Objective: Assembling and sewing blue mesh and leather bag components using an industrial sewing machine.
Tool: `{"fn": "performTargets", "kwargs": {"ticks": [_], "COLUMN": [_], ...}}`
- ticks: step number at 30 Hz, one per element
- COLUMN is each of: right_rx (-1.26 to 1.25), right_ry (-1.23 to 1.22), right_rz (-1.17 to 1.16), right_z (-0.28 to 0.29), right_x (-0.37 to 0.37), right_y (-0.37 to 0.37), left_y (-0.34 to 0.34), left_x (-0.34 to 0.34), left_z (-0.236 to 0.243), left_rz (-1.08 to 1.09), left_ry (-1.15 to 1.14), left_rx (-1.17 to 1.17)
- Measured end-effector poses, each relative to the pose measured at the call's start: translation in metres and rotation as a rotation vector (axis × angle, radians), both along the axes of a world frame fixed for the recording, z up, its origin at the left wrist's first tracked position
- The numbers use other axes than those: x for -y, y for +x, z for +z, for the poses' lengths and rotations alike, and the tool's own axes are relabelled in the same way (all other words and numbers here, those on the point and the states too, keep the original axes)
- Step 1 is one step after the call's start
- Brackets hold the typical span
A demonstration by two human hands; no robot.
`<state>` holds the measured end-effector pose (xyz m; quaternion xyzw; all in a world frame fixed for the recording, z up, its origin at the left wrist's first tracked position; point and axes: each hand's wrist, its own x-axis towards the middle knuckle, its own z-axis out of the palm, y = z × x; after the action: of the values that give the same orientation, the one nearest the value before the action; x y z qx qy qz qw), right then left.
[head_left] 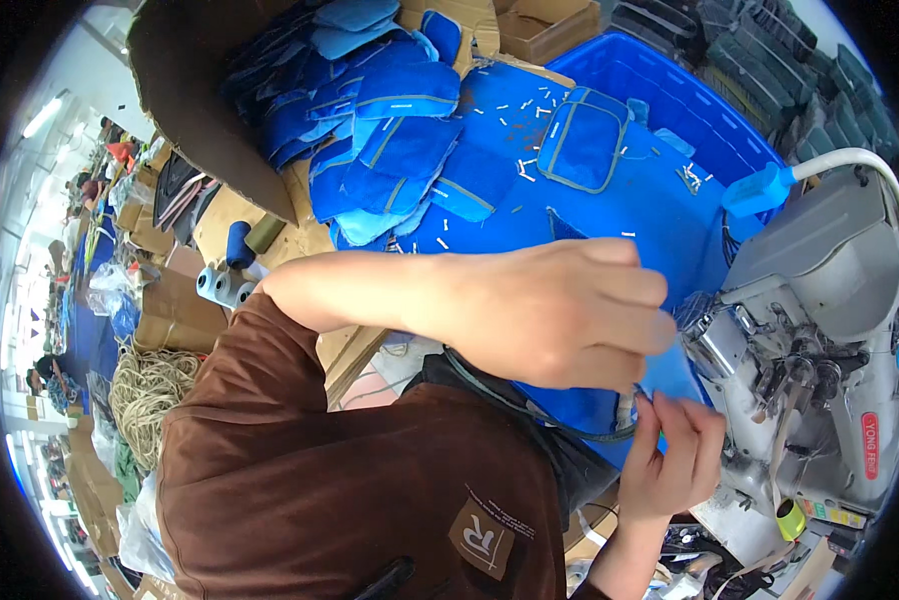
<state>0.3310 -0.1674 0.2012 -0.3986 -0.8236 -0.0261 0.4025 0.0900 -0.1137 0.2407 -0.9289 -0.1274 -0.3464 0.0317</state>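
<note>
My left hand (560, 315) reaches across from the left with its fingers curled closed, its back towards me. What those fingers hold is hidden beneath them. Just below and to the right, my right hand (675, 455) pinches thumb and forefinger together at the edge of a light blue fabric piece (678, 375). A small dark bit shows at that pinch. Beside the hands, a thin grey-green trim strip (530, 410) curves over darker blue fabric towards my right hand. The sewing machine (820, 380) stands close to the right of both hands.
A heap of blue fabric panels (400, 140) lies at the far left of the blue work surface (660, 220). One trimmed panel (585, 140) rests among scattered thread scraps. Behind are a blue crate (670, 85) and stacked dark pieces (750, 60). Thread spools (240, 245) stand left.
</note>
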Motion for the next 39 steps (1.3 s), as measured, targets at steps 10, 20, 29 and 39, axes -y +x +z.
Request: {"fn": "performTargets", "kwargs": {"ticks": [10,20,29,39], "right_rx": [-0.155,-0.625,-0.692,-0.954], "right_ry": [-0.569,-0.961,-0.973,-0.945], "right_rz": [-0.001,-0.13,-0.208,-0.325], "right_z": [-0.002,-0.03,-0.038,-0.04], "right_x": [-0.008,-0.036,-0.067,-0.065], "right_y": [-0.005,0.009,0.021,0.006], "left_y": [0.017,0.048,0.075,0.102], "left_x": [-0.06,-0.124,-0.168,-0.181], "left_z": [-0.009,-0.053,-0.092,-0.1], "left_rz": [-0.229,-0.207,-0.203,-0.442], "left_ry": [-0.661,-0.832,-0.972,-1.126], "left_rx": [-0.057,-0.172,-0.11,0.001]}}
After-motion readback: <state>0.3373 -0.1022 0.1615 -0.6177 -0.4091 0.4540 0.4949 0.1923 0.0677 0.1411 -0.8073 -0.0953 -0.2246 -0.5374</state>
